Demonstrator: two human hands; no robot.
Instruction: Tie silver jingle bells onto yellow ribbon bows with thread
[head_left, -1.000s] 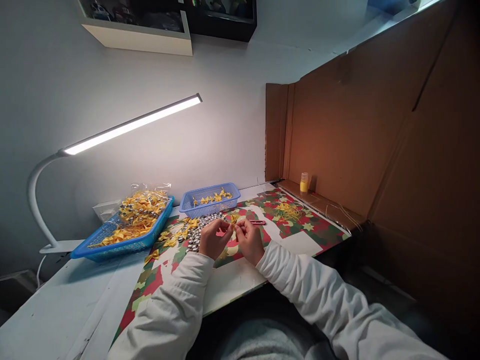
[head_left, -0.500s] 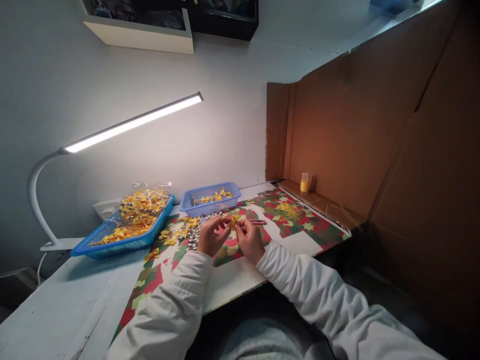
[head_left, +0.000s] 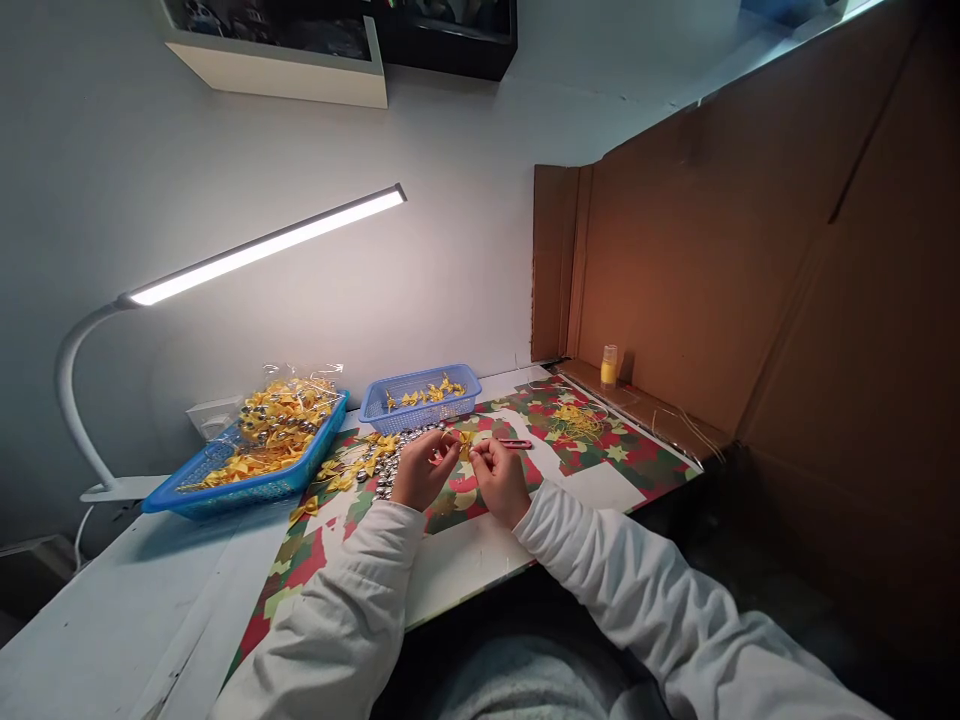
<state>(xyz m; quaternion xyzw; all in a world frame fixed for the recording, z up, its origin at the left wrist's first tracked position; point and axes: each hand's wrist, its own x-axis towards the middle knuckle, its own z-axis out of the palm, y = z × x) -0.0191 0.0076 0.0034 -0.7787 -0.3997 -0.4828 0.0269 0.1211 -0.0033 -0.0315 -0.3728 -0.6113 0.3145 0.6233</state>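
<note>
Yellow bow [head_left: 466,440] shifted slightly left, between hands [head_left: 421,472], direction and long axis unclear

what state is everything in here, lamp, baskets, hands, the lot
lamp: lit
left hand: fingers pinched at the bow
right hand: fingers pinched at the bow
yellow bow: held up between both hands
larger blue basket: heaped
smaller blue basket: partly filled
yellow strings: loosely tangled
</note>
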